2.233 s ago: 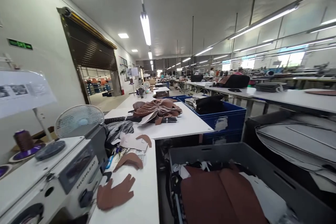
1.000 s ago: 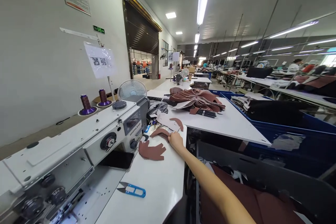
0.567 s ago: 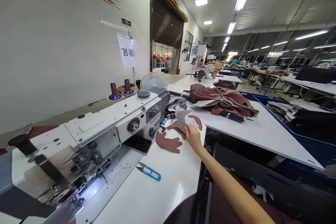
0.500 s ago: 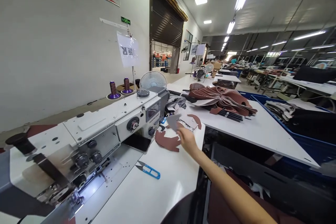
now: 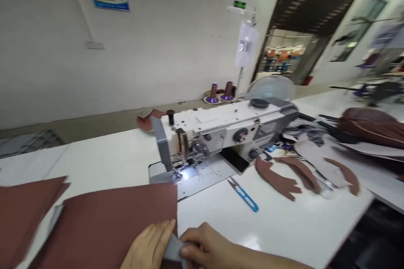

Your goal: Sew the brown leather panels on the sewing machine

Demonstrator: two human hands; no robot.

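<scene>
A flat brown fabric panel (image 5: 110, 214) lies on the table at the lower left, its right edge near the sewing machine's needle area. My left hand (image 5: 150, 246) rests on that panel close to its right edge, fingers stretched out flat and its thumb hidden. Between my hands is a thin grey piece of material (image 5: 173, 249), touching the left fingers. Its right side is pinched by my closed right hand (image 5: 205, 246). Blue thread snips (image 5: 244, 195) lie on the white table beyond my right hand. The lower parts of both hands leave the frame.
The white sewing machine (image 5: 221, 122) stands behind the panel with its lamp lit. A dark phone (image 5: 234, 159) lies by its base. Brown cut pieces (image 5: 277, 178) and a light grey piece (image 5: 318, 162) lie at right. More brown panels (image 5: 25, 210) are at far left.
The view has swung left, with some blur. My right hand has come back from the cut pieces, bringing the grey piece to the brown panel. My left hand is now in view.
</scene>
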